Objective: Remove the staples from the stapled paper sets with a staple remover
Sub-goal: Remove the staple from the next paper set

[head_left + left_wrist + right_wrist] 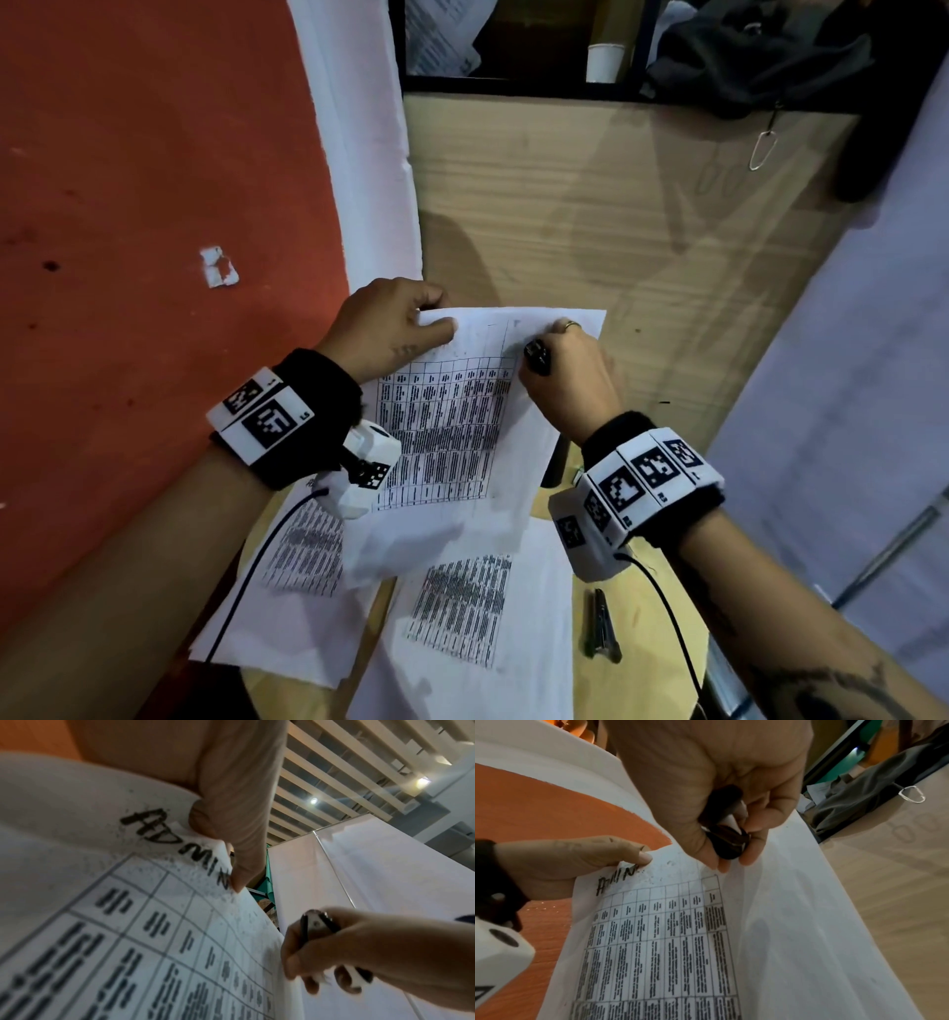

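A printed paper set (452, 411) with a table on it is lifted above the round table. My left hand (395, 324) pinches its top left corner, thumb on top beside the handwritten word (164, 833). My right hand (565, 370) grips a black staple remover (537, 356) over the sheet's top right area. In the right wrist view the staple remover (727, 839) sits between thumb and fingers just above the paper (680, 923). No staple is visible in any view.
More printed sheets (462, 606) lie on the round wooden table (642, 611) below, with a metal stapler-like tool (602, 624) to their right. A wooden desk panel (590, 205) stands ahead, an orange floor (128, 205) to the left, a white partition (847, 385) to the right.
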`<state>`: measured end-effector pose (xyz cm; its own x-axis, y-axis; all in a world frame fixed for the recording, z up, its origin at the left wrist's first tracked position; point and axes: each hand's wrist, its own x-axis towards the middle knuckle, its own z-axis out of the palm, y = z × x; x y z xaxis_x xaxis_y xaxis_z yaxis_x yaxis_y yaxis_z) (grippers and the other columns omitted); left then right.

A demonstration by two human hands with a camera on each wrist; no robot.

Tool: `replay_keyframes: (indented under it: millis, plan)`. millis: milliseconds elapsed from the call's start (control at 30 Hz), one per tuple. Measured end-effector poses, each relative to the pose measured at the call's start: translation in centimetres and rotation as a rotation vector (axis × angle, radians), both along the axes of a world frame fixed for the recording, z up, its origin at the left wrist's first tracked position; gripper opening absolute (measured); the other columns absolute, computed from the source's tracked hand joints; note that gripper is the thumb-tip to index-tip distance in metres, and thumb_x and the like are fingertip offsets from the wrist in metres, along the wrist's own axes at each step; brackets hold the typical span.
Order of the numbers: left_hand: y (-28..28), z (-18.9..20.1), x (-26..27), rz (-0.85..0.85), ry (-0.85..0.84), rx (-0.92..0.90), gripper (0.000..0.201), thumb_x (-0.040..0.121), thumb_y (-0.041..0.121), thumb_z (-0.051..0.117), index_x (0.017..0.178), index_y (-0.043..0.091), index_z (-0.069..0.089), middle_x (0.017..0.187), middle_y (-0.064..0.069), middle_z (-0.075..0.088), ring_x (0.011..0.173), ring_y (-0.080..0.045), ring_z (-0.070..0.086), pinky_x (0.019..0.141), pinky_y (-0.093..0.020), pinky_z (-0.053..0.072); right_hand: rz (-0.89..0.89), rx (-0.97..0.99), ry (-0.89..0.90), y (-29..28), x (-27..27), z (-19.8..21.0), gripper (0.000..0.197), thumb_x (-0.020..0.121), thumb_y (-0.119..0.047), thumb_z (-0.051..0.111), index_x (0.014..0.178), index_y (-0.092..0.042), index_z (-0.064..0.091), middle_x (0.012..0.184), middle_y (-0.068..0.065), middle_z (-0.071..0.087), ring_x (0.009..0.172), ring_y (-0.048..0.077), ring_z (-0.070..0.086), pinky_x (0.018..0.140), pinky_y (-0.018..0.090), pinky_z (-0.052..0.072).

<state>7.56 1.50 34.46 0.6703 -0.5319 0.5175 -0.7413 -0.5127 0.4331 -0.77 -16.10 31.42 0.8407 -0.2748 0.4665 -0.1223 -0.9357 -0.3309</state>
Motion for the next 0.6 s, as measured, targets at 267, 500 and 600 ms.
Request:
replay_keyframes:
  millis: [267,500,600]
  plan:
    - [0.0,-0.3,0.2,-0.108,-0.070,0.055,0.051,0.072,0.058,0.042,0.078,0.011,0.062,0.074,-0.007,0.063,0.073,-0.026,0.057,0.067,-0.037,0.044,0.131,0.003,-0.175,0.3,-0.4,2.1,0.027,0.089,-0.023,0.054,0.115,-0.019,0.060,0.130,0.001,0.051,0.107,0.028,0.056,0.079,0.035,0.042]
    - [-0.2,0.5,-0.9,0.033,-0.405,0.210,0.043,0.083,0.057,0.046,0.099,0.021,0.062,0.097,0.007,0.065,0.096,-0.022,0.055,0.074,-0.031,0.021,0.011,-0.112,-0.054,0.5,-0.9,3.2,0.014,0.089,-0.028,0.051,0.096,-0.020,0.060,0.099,0.007,0.067,0.097,0.033,0.059,0.065,0.030,0.027]
    - [-1.5,0.8,-2.1,0.113,-0.498,0.284,0.038,0.085,0.055,0.056,0.110,0.027,0.061,0.106,0.008,0.067,0.106,-0.020,0.053,0.077,-0.033,0.017,0.019,-0.107,-0.028,0.8,-1.3,3.7,0.013,0.088,-0.029,0.052,0.095,-0.020,0.060,0.097,0.008,0.066,0.096,0.033,0.059,0.065,0.030,0.028]
